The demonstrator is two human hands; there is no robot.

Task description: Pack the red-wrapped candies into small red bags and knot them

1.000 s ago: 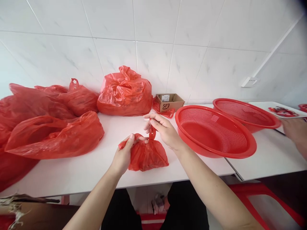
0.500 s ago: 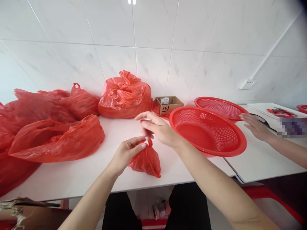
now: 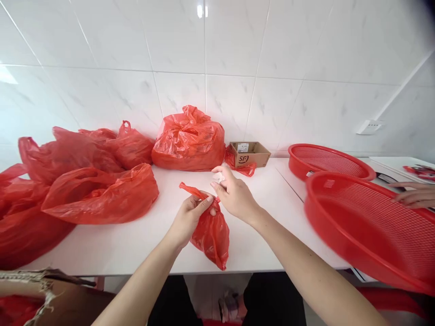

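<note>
A small red plastic bag [image 3: 211, 235] hangs at the middle of the white table's front part. My left hand [image 3: 192, 216] is closed on its gathered neck, thumb on top, and a twisted red end sticks out to the upper left. Just right of the neck, my right hand [image 3: 234, 192] has its fingers curled and pinched around something small and whitish that I cannot make out clearly. Its fingertips are close to the bag's neck.
Filled red bags [image 3: 102, 199] cover the left side; a large one [image 3: 188, 142] stands by the wall beside a small carton [image 3: 254, 155]. Two red baskets [image 3: 331, 160] [image 3: 360, 226] are at right, with another person's hand [image 3: 418, 194]. An opened cardboard box [image 3: 74, 301] is at lower left.
The front basket has moved right, towards the other person's hand. The small bag's neck now lies in my left hand with an end sticking out. My view has shifted slightly left.
</note>
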